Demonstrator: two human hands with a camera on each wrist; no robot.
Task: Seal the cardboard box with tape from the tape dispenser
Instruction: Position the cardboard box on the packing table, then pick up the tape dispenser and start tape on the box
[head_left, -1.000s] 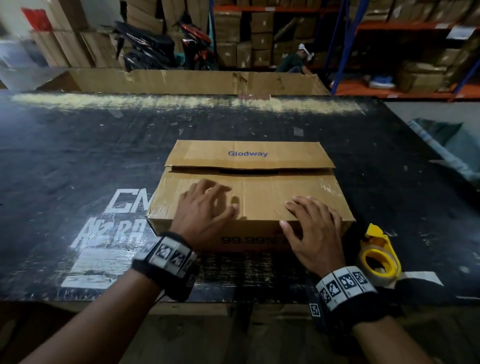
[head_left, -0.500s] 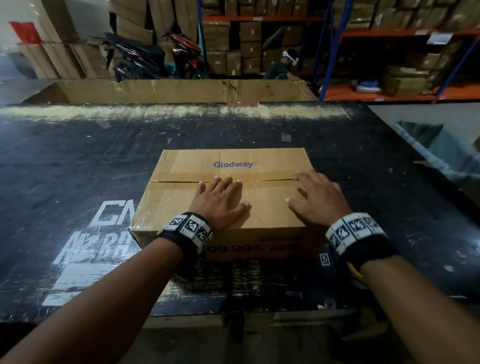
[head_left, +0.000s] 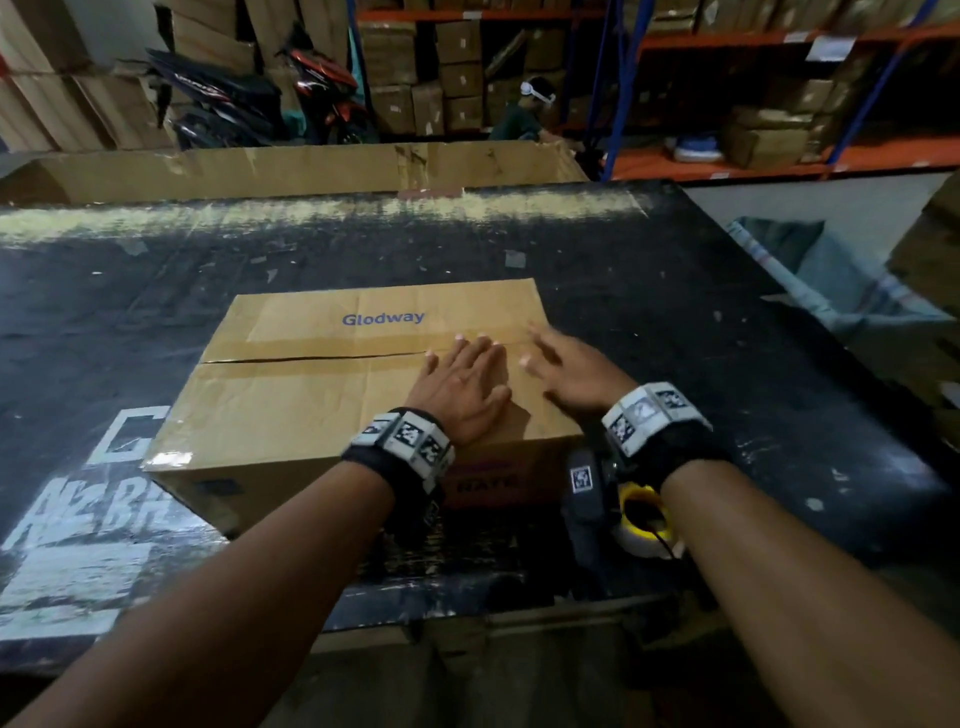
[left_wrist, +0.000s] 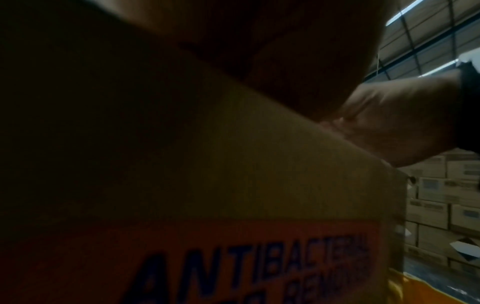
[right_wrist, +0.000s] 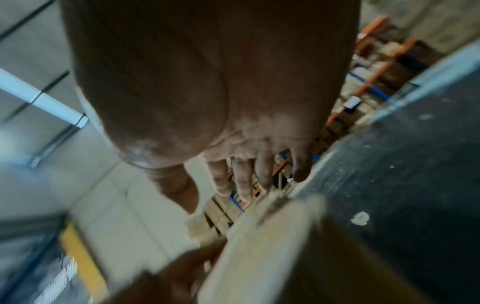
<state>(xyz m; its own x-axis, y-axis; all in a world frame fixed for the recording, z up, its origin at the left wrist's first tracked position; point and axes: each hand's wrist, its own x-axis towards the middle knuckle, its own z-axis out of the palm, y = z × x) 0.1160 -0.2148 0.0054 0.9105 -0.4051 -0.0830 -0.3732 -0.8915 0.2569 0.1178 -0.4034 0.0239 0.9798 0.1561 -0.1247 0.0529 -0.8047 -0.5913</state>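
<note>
A brown cardboard box (head_left: 322, 400) marked "Glodway" lies on the black table (head_left: 727, 322), its two top flaps folded down and meeting at a seam. My left hand (head_left: 462, 384) presses flat on the near flap at the box's right end, fingers straight and reaching the seam. My right hand (head_left: 566, 371) hovers just right of it over the box's right edge, fingers spread and blurred; in the right wrist view its fingers (right_wrist: 241, 179) hang straight above the box edge (right_wrist: 262, 236). The yellow tape dispenser (head_left: 641, 519) lies on the table under my right forearm, partly hidden.
A large open carton (head_left: 291, 166) stands along the table's far edge. Shelves of boxes (head_left: 779, 104), parked motorbikes (head_left: 249, 98) and a seated person (head_left: 530, 114) are beyond it. A bag (head_left: 831, 291) sits off the table's right side. White lettering (head_left: 78, 519) marks the table at the left.
The far flap has been folded down flat. My left hand slid right along the box top to its right end, and my right hand moved forward and lifted off near the right edge.
</note>
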